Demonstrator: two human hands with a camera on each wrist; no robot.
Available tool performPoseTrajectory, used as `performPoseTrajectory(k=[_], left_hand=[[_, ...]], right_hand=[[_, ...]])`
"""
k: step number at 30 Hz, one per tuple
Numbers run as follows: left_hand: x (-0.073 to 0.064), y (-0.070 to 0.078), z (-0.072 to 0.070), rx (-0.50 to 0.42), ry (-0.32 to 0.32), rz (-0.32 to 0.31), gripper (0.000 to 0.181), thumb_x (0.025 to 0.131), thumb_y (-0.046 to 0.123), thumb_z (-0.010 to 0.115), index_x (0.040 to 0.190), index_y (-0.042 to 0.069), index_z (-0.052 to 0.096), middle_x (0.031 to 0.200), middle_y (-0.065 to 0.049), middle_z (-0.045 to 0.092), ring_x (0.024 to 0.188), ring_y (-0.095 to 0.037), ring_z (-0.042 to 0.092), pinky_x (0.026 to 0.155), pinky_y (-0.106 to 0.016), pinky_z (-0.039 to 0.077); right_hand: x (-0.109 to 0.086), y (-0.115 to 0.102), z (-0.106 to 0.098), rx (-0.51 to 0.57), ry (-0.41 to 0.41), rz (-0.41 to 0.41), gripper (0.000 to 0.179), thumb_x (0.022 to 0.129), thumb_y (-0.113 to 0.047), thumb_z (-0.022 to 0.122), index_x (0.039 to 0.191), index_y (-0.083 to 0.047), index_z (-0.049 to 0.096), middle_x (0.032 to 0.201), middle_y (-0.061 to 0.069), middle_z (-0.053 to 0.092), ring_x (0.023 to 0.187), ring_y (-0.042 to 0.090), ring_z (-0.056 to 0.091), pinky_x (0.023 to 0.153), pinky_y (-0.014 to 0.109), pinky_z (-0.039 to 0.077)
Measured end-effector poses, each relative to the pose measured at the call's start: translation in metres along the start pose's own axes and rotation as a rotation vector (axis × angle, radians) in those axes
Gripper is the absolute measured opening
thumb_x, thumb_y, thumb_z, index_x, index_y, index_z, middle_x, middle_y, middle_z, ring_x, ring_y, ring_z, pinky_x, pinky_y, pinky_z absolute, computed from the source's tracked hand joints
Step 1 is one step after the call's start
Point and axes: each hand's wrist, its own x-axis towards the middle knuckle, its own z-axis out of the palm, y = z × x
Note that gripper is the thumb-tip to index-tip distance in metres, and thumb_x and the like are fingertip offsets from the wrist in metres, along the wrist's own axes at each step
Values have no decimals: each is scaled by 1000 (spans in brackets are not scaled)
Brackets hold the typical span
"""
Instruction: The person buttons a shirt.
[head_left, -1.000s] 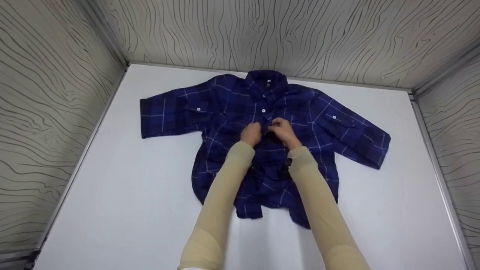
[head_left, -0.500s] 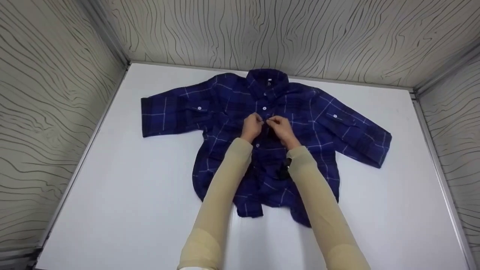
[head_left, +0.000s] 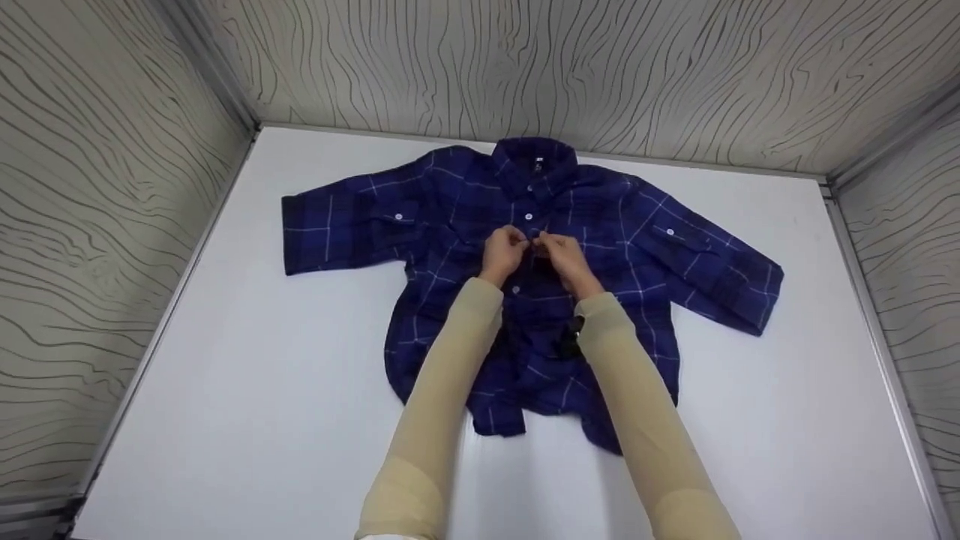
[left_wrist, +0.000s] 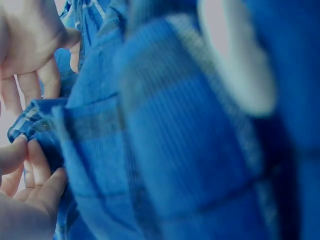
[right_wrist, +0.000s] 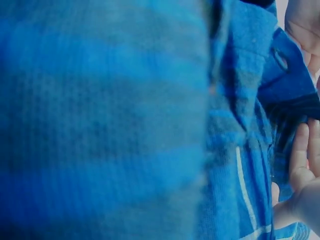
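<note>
A white table (head_left: 247, 390) fills the near part of the scene, boxed in by pale panels printed with dark, wavy wood-grain lines: a far wall (head_left: 517, 67), a left wall (head_left: 82, 247) and a right wall (head_left: 922, 300). Grey metal trim (head_left: 172, 300) runs along the table's edges, and grey posts (head_left: 206, 64) stand where the panels meet. A blue plaid shirt (head_left: 465, 202) lies front up across the middle of the table, its collar (head_left: 517, 169) at the far edge and its rumpled hem (head_left: 551, 405) toward the near side. One shirt sleeve reaches out to the left; the other slants right and nearer, and each carries a white button. Both hands work at the front opening, just short of the shirt's middle — the left hand (head_left: 503, 253) with fingers bent and tips closed on the cloth edge, the right hand (head_left: 565, 259) just beside it, thumb and fingers likewise pinching cloth. One pale button (head_left: 529, 217) shows just beyond the hands, another (head_left: 516, 289) on the near side. The right wrist view shows a buttonhole (right_wrist: 281, 59) in a fold near the fingers — the left wrist view has a pale shape (left_wrist: 240, 55) too blurred to make out. Beige sleeves cover both arms.
</note>
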Motion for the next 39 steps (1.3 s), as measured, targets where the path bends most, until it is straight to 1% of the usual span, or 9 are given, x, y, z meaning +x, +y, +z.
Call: performPoseTrajectory(k=[3,6,17,19,24,29,31,35,39], left_hand=[[-55,69,-53,-50,-25,-32,5,83,3,59,83,0,62,83,-10,61,78,-19,55,63,-18,40],[-73,90,-67,-103,-5,-14,10,84,2,57,86,-6,64,86,-15,62,79,-22,56,53,-11,32],[-18,25,-12,-41,30,33,8,81,9,58,73,8,61,71,-1,57,66,-14,53,60,-23,44],[-18,24,-14,-39,17,35,8,81,7,57,73,8,60,72,-1,57,66,-13,52,59,-21,42],[-51,67,-43,-27,-2,-24,5,81,0,57,76,-2,58,76,-9,57,69,-19,51,53,-14,33],[-39,51,-35,-39,-76,2,4,83,0,53,81,4,52,79,-8,54,73,-19,51,60,-21,40],[-27,31,-27,17,-125,72,5,85,5,53,84,9,50,81,-5,54,75,-17,52,65,-25,42],[-25,25,-39,404,-245,148,14,85,11,54,98,10,54,95,-7,56,87,-20,54,73,-29,44],[-66,65,-91,796,-435,124,29,84,18,58,110,4,58,113,-17,53,101,-32,51,80,-42,44]], right_hand=[[0,0,0,-31,10,-26,20,89,-9,51,94,9,59,91,11,57,80,15,52,76,27,43],[0,1,0,-96,41,-55,17,85,-5,57,94,8,60,87,9,57,76,14,51,70,23,42],[0,2,3,-83,62,-63,14,85,-9,57,86,5,58,84,8,55,74,15,49,66,22,40],[0,1,2,-79,53,-41,16,87,-11,55,85,4,57,83,7,53,73,15,48,65,22,39],[0,-1,0,-43,1,9,14,91,-10,48,87,3,54,83,4,50,75,14,46,66,23,37],[3,2,1,-85,-30,52,20,93,-9,42,99,7,52,96,12,52,86,21,47,76,29,39],[6,7,0,-117,-80,62,23,94,-9,41,108,6,51,105,15,51,94,24,48,82,32,38],[24,36,-15,-258,-243,-71,28,91,-20,50,111,-1,54,107,12,54,96,22,50,82,31,40],[-3,7,-28,-627,-342,-225,34,86,-21,56,108,5,54,102,20,56,94,30,52,82,40,40]])
